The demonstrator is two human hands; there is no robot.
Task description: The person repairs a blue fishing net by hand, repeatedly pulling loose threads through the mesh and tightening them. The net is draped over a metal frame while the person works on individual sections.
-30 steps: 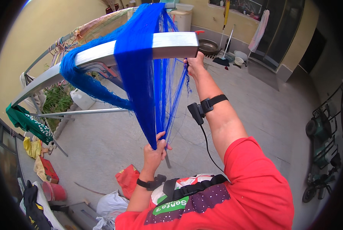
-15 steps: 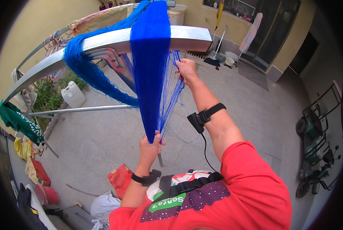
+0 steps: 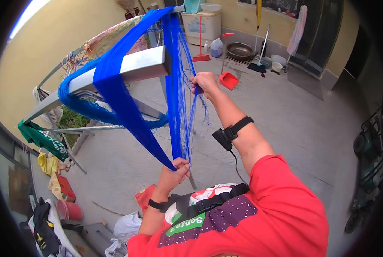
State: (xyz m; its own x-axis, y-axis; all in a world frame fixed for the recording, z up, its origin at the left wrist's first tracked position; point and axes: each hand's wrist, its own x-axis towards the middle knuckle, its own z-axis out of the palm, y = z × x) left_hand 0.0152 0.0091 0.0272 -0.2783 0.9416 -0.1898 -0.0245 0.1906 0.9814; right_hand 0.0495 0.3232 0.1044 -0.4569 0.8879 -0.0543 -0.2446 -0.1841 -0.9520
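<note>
A skein of bright blue thread (image 3: 129, 96) hangs over the end of a silver metal bar (image 3: 142, 64) and over a second bar behind it. Its lower end is gripped by my left hand (image 3: 174, 174), fingers closed round the loop. Farther up on the right, my right hand (image 3: 205, 83) is closed on a bunch of loose strands pulled away from the skein. Thin tangled ends dangle below that fist. A darker teal-blue skein (image 3: 78, 101) is draped over the same bar, left of the bright one, and sags beneath it.
Clothes hangers (image 3: 73, 60) and a green cloth (image 3: 43, 139) hang on the frame. Beyond stand a red dustpan (image 3: 229, 80), a metal basin (image 3: 240, 51) and a broom (image 3: 257, 67). A red bucket (image 3: 67, 210) is at lower left, and a dark green wheeled vehicle (image 3: 371, 150) at right.
The view has shifted, so the bar end now appears farther left. The skein's front and back parts have spread apart. Both hands keep their hold on the thread.
</note>
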